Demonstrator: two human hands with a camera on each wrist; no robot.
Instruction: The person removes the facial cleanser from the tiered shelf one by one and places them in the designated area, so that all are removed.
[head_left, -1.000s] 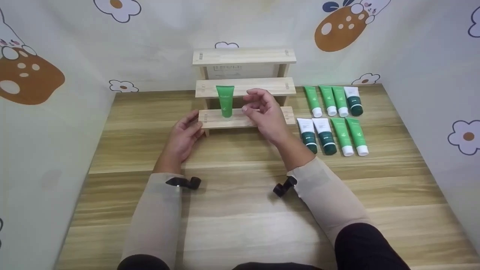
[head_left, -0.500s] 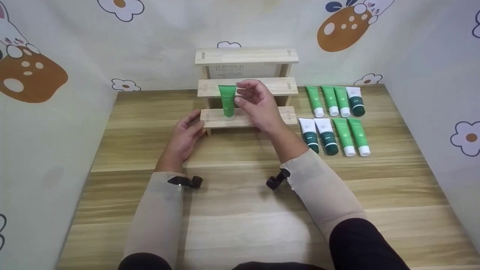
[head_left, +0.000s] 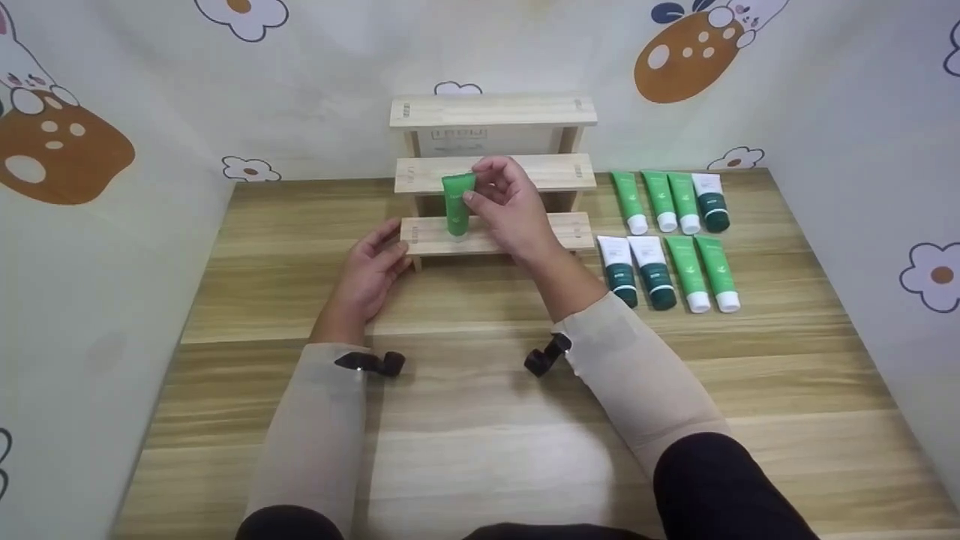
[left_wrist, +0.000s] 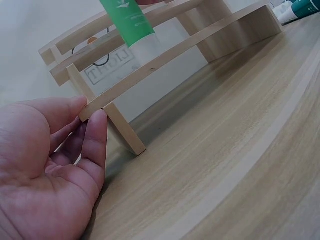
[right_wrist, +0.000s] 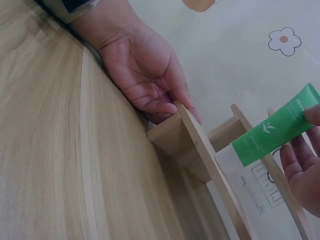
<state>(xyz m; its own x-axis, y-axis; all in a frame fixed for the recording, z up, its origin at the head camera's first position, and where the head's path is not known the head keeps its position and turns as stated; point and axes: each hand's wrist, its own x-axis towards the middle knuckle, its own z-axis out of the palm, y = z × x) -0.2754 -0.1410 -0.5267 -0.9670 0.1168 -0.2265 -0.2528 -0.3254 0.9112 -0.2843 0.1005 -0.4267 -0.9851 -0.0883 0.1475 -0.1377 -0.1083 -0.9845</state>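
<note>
A green squeeze tube [head_left: 455,214] with a white cap stands cap down on the lowest step of a three-tier wooden display stand [head_left: 439,244], left of that step's middle. My right hand [head_left: 517,214] pinches the tube's upper part, thumb on its front and fingers behind, as the right wrist view shows with the tube [right_wrist: 272,132] upright on the step. At the step's left end, my left hand [head_left: 367,274] grips the board, thumb on top and a finger underneath at the leg in the left wrist view. The two upper steps carry nothing.
Right of the stand, several tubes lie in two rows on the wooden table [head_left: 480,450]. Some are green tubes [head_left: 686,274]; others are white-and-dark-green tubes [head_left: 652,271]. A patterned cloth backdrop [head_left: 322,82] rises right behind the stand.
My right hand has moved left from beside the tube and taken hold of it; the tube's top leans slightly differently. My left hand stays at the step's end.
</note>
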